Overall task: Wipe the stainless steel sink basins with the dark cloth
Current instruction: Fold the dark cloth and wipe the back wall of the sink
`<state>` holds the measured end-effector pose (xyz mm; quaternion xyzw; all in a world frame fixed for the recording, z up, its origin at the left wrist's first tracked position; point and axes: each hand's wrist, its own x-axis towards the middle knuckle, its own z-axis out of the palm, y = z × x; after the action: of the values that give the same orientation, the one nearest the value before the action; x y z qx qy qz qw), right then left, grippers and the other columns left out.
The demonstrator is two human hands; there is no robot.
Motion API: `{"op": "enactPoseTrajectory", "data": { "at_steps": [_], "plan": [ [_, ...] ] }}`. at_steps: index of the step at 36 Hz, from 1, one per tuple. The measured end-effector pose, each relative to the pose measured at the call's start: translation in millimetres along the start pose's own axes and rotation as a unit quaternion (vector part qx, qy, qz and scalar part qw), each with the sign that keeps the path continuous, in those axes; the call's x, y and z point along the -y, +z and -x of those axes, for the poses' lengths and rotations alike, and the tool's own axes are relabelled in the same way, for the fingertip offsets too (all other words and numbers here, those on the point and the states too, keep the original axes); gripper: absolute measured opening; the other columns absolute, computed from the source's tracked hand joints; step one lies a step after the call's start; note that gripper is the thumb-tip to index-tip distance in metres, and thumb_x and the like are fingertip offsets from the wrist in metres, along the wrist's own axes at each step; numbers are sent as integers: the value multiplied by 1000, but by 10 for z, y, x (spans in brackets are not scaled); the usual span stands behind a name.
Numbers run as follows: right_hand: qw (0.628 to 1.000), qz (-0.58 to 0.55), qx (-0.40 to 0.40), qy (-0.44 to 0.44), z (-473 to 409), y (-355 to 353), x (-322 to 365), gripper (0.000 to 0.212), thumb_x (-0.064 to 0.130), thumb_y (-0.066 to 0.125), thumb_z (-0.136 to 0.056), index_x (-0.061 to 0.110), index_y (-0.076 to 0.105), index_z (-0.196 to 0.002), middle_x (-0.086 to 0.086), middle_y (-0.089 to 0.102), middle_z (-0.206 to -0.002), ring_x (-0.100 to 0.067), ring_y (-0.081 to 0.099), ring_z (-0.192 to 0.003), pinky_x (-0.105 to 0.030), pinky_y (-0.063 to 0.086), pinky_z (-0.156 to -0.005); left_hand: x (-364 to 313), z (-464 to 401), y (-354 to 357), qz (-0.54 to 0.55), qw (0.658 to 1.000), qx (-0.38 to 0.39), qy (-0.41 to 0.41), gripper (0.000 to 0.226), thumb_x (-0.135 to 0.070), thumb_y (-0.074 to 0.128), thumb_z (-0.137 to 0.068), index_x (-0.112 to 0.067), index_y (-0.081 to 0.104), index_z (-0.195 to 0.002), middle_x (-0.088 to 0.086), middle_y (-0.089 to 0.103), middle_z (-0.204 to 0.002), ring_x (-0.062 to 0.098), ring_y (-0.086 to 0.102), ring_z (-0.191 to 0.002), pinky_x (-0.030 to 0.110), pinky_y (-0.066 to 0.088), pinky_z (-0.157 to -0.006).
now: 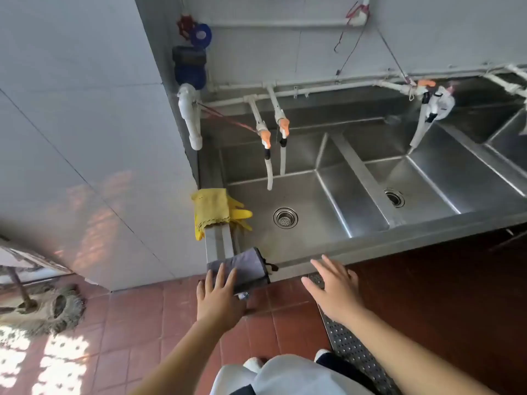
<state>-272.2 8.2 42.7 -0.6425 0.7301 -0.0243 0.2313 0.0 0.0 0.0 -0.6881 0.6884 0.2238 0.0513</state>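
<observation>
The stainless steel sink (370,246) runs along the wall with a left basin (308,240) and a right basin (427,178), each with a round drain. A dark grey cloth (248,266) hangs over the sink's front left corner. My left hand (219,297) reaches to it with fingers straight, the fingertips touching its lower left part. My right hand (333,289) hovers spread open just in front of the sink's front rim, holding nothing.
A yellow cloth and yellow rubber gloves (216,212) lie draped over the sink's left rim. White hoses and taps (273,138) hang into the left basin. A mop head (48,306) lies on the red tile floor at left. A metal floor grate (353,346) runs below the sink.
</observation>
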Motion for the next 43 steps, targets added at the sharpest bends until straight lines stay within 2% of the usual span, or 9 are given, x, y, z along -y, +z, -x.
{"op": "enactPoseTrajectory", "data": {
  "at_steps": [10,24,26,28,30,33,35,40,43],
  "plan": [
    [995,23,97,30,271,452,-49,67,65,39,-94,38,26,-154,7,14,-166,-16,15,-152,-47,14,-122,137,-10,150,-135,985,-60,88,78,-21,52,-92,-27,10,-158,5,3,-167,32,-3,-153,48,-4,-123],
    [986,-110,64,103,281,368,-561,58,51,60,-91,29,49,-144,7,40,-156,-14,37,-144,-33,28,-115,261,-170,50,-174,970,-25,165,77,-9,58,-91,-27,23,-157,7,35,-158,33,38,-139,40,33,-115],
    [982,-146,68,97,152,301,-581,56,46,62,-92,26,50,-143,5,42,-155,-15,39,-142,-28,29,-112,166,-144,-58,-166,966,-60,187,83,-3,78,-71,-22,49,-146,8,55,-143,33,58,-123,36,52,-97],
    [976,-182,80,83,8,222,-586,57,43,62,-92,24,49,-144,4,41,-156,-14,38,-143,-27,27,-113,77,-134,-146,-198,955,-91,199,85,3,91,-38,-16,73,-118,6,74,-110,29,73,-89,30,60,-61],
    [969,-218,92,65,-136,121,-597,56,41,62,-93,23,48,-145,4,43,-154,-14,38,-142,-30,29,-116,28,-139,-165,-201,955,-96,194,79,8,88,-39,-13,75,-114,8,75,-104,30,74,-81,30,57,-50],
    [962,-251,99,34,-326,-62,-627,53,39,62,-94,23,49,-143,4,48,-150,-15,42,-139,-32,33,-113,-105,-181,-223,-155,980,-13,120,65,3,59,-83,-24,53,-142,2,61,-136,31,64,-114,37,57,-78],
    [958,-268,103,12,-466,-197,-651,51,39,62,-94,24,51,-142,5,51,-147,-13,45,-136,-30,35,-109,-261,-220,-353,-154,986,20,63,62,-3,44,-91,-38,48,-143,-4,61,-136,27,62,-114,37,52,-84],
    [938,-309,150,-54,-817,-493,-693,45,34,65,-93,27,56,-136,6,59,-136,-8,52,-122,-23,36,-99,-669,-460,-748,21,989,122,-83,53,-8,54,-87,-39,64,-128,-2,72,-94,20,65,-82,22,48,-65],
    [918,-339,185,-91,-972,-627,-738,42,31,69,-90,29,59,-131,5,61,-133,-6,55,-118,-24,38,-99,-913,-493,-1020,253,936,164,-184,57,9,52,-79,-24,70,-123,8,68,-84,19,61,-69,20,50,-57]
  ]
}}
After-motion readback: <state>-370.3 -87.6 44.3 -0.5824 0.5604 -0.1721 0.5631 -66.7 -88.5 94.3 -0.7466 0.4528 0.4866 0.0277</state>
